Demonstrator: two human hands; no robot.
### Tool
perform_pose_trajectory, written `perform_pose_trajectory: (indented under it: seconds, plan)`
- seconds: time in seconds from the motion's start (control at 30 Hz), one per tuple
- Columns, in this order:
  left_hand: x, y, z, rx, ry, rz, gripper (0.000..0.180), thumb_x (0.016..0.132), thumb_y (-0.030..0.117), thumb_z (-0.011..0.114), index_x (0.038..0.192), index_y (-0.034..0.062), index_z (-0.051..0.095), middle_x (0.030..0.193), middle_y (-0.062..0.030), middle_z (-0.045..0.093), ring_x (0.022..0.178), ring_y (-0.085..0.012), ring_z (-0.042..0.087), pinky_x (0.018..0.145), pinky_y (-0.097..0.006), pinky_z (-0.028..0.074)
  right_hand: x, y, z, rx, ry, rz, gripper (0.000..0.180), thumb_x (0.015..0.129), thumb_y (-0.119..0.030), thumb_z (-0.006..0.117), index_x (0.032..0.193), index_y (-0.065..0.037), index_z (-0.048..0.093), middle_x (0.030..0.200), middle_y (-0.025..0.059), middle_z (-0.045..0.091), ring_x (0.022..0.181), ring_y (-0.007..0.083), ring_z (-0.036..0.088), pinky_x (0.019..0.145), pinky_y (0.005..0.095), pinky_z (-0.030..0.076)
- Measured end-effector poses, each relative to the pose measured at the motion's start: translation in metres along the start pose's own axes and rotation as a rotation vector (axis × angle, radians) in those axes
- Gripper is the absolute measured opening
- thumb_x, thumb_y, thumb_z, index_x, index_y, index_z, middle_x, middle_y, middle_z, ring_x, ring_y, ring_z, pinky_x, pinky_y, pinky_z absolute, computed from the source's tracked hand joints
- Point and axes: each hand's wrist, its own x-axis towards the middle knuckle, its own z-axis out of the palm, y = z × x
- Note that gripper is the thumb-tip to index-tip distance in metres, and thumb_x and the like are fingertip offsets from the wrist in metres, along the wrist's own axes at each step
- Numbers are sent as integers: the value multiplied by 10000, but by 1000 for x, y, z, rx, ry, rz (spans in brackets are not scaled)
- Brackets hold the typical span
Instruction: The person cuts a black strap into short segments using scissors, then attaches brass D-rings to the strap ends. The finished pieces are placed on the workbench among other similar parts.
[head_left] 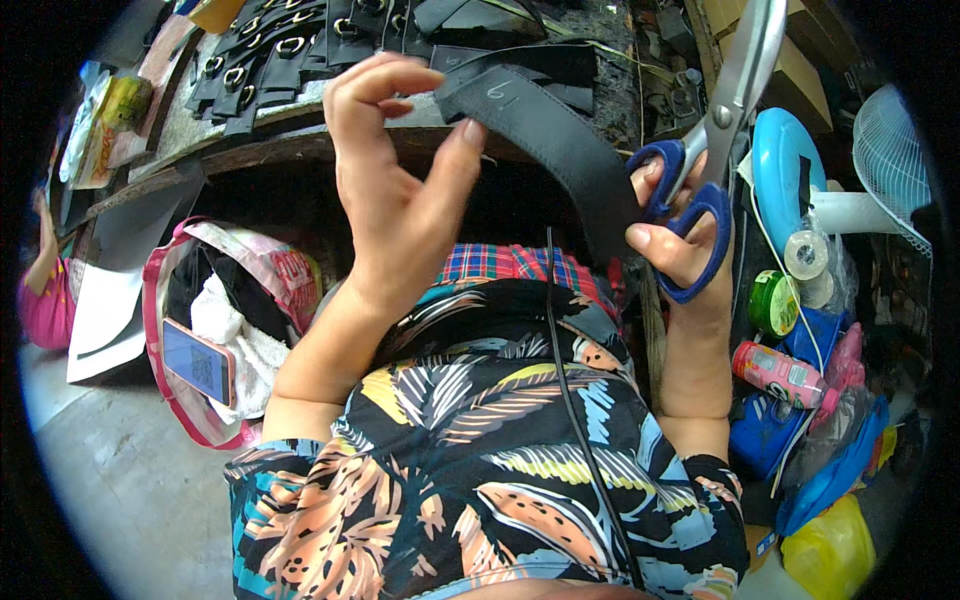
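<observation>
By the workbench (pixel 280 146), the right of two hands (pixel 695 252) holds blue-handled scissors (pixel 723 116).

I see the white sheet (pixel 105 310) shining brightly, while under the worktop (pixel 250 157) the shadow is deep. The left hand (pixel 400 190) looks slightly blurred; toward the black rim, lines bend.

Bench (pixel 270 150) seemingly beyond strap (pixel 555 135); scissors (pixel 722 116) right.

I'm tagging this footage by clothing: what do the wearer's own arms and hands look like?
The left hand and right hand are ungloved, with no watch or bracelet showing. The forearms are bare below short sleeves, black with a peach and light-blue print.
</observation>
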Motion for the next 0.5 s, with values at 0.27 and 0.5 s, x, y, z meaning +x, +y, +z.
perform_pose_trajectory:
  seconds: [0.27,0.5]
  plan:
    - [30,21,-22,62,-391,202,411,807,217,565,1147,12,670,1351,-183,586,1396,-335,408,1169,-458,238,14,-7,-6,-77,-137,80,459,702,-90,752,1096,-59,520,931,14,602,863,80,580,813,227,480]
    - [8,23,1,-277,-818,-269,403,846,139,748,1183,-41,618,1081,-140,678,1012,-172,643,907,-276,479,14,-1,-2,-11,-220,109,481,699,-67,734,1120,-47,501,868,34,606,774,81,573,710,218,475]
